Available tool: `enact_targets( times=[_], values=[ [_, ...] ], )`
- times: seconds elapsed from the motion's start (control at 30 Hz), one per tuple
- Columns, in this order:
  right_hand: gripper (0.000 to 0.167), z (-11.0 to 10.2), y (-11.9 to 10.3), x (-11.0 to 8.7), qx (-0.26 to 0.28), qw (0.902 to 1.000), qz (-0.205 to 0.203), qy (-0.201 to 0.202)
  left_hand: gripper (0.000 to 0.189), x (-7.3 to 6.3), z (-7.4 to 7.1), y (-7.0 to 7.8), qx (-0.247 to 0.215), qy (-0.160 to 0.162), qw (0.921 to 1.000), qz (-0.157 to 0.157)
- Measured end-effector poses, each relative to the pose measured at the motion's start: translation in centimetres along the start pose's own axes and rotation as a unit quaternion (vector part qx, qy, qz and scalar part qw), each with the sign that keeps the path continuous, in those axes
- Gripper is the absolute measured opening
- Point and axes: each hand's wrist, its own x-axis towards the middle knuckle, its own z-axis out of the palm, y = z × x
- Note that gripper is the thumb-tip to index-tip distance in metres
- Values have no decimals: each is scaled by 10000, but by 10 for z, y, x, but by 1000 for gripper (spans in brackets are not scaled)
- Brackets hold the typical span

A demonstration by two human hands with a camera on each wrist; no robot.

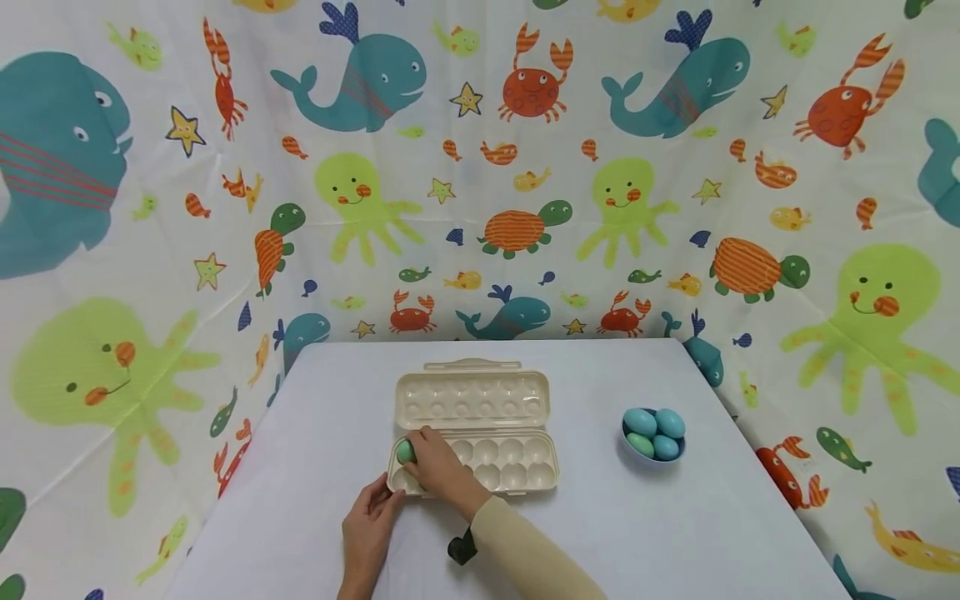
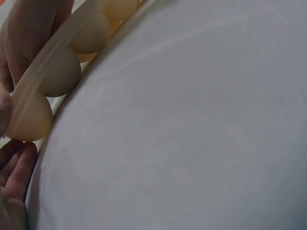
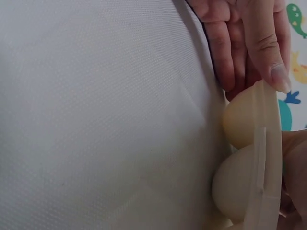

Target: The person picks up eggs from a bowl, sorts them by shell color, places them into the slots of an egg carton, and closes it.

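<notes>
Egg carton (image 1: 472, 388) open, green egg (image 1: 406, 452) at left; bowl (image 1: 651, 461) holds four eggs (image 1: 640, 421).

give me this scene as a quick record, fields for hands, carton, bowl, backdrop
left hand: grips near left corner of egg carton
right hand: pinches green egg at far left cup
egg carton: open, lid on far side
bowl: right of carton; three blue eggs, one light green egg visible
backdrop: sea-animal print
</notes>
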Motion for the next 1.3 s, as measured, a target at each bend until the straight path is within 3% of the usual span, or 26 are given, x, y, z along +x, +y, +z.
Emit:
enact_targets(
  times=[0.17, 0.27, 0.47, 0.67, 0.87, 1.07, 1.3],
  values=[
    [51, -8, 1, -4, -34, 10000, 41, -19, 45, 0, 3, -1, 114, -12, 9999, -66],
    [54, -20, 4, -5, -55, 9998, -66, 175, 45, 0, 4, -2, 152, -6, 9998, -85],
    [51, -52, 18, -1, -301, 9965, -162, 757, 45, 2, 1, -2, -2, 51, 10000, -49],
    [47, -89, 37, 1, -18, 9946, 47, 1038, 47, 5, -3, -3, 187, 60, 9997, -107],
    [42, -118, 72, -17, 66, 9877, 281, 1540, 49, 2, -2, -4, 34, -22, 9997, -249],
    [44, -145, 115, -40, -21, 9790, 689, 1917, 48, 1, -1, -3, 141, -4, 9997, -201],
    [46, -169, 171, -66, -326, 9697, 1363, 1999, 48, 0, 1, 0, 47, -10, 9998, -208]
  ],
)
